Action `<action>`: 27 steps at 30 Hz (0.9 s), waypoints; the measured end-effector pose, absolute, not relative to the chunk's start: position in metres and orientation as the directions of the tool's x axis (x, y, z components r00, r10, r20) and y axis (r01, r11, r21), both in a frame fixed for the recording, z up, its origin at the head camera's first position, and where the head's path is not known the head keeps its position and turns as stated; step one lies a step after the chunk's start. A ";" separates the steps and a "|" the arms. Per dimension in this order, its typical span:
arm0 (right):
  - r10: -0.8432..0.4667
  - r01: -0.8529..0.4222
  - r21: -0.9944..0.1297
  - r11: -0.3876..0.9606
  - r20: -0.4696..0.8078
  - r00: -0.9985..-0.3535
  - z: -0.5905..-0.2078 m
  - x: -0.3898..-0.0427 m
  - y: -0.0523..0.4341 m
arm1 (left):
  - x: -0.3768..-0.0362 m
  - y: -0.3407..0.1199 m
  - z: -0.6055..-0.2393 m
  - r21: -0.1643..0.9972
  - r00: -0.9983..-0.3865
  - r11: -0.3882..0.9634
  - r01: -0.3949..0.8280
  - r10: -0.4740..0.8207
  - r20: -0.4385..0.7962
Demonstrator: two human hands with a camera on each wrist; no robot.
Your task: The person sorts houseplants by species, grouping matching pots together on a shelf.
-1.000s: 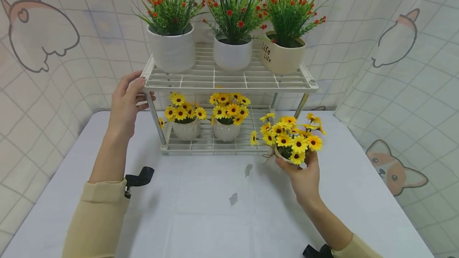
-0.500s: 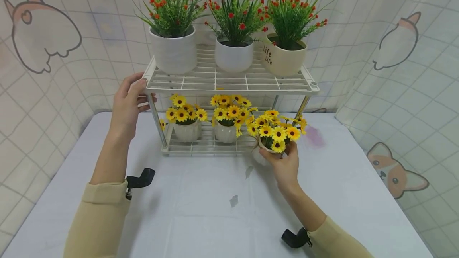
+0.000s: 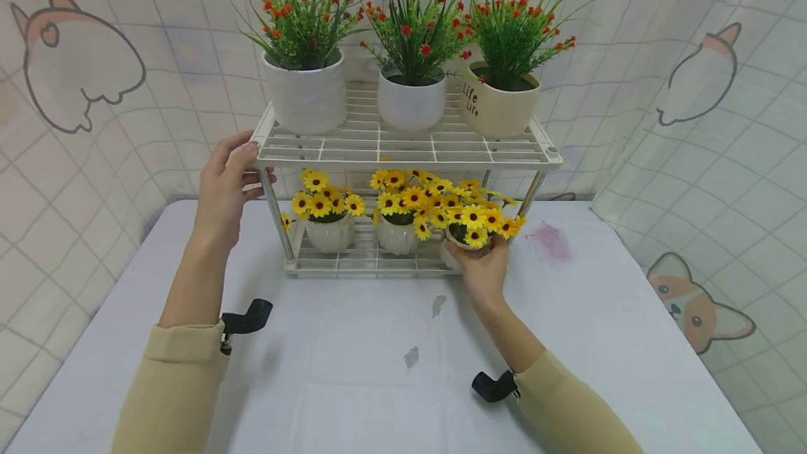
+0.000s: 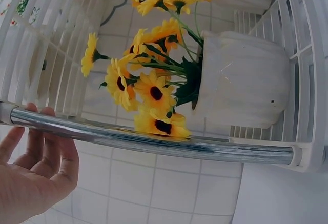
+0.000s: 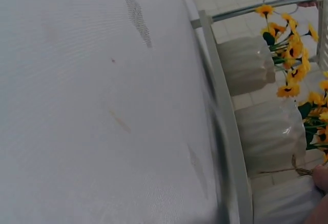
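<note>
My left hand (image 3: pixel 242 160) grips the top left corner of a white two-tier wire rack (image 3: pixel 403 153); in the left wrist view its fingers (image 4: pixel 43 157) lie behind the chrome post (image 4: pixel 154 143). My right hand (image 3: pixel 482 266) holds a small white pot of yellow sunflowers (image 3: pixel 469 216) at the right end of the lower shelf, next to two like pots (image 3: pixel 328 231) (image 3: pixel 396 235). The right wrist view shows those two pots (image 5: pixel 246 62) (image 5: pixel 269 134) from the side, with the held pot (image 5: pixel 284 203) lowest.
Three larger pots of red-flowered greenery (image 3: pixel 305 93) (image 3: pixel 410 97) (image 3: pixel 498 100) stand on the top shelf. The rack sits at the back of a white-clothed table (image 3: pixel 353 384) with a purple stain (image 3: pixel 551 240) and grey marks (image 3: pixel 438 303). Printed curtain walls close in behind and on both sides.
My right hand has carried the sunflower pot left and away from me, from above the table to the lower shelf's right end. The left hand has stayed on the rack corner.
</note>
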State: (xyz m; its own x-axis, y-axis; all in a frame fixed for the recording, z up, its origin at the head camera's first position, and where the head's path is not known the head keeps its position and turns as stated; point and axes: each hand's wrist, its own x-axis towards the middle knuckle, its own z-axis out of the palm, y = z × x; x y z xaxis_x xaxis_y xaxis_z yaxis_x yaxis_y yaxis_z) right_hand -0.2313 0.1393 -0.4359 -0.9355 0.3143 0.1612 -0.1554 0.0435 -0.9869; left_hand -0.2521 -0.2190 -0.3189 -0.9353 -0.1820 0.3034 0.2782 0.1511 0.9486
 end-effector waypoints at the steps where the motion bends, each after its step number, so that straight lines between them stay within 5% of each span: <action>1: 0.313 -0.167 -0.985 0.045 0.173 -0.934 -0.439 -0.236 0.139 | -0.252 -0.219 -0.319 0.948 -0.935 0.154 0.277 -0.184 0.303; 13: 0.369 -0.104 -0.979 0.176 0.164 -0.915 -0.458 -0.276 0.143 | -0.253 -0.219 -0.319 0.949 -0.935 0.143 0.280 -0.182 0.303; 27: 0.290 -0.117 -0.963 0.242 0.187 -0.939 -0.459 -0.267 0.141 | -0.254 -0.221 -0.319 0.954 -0.938 0.102 0.282 -0.183 0.296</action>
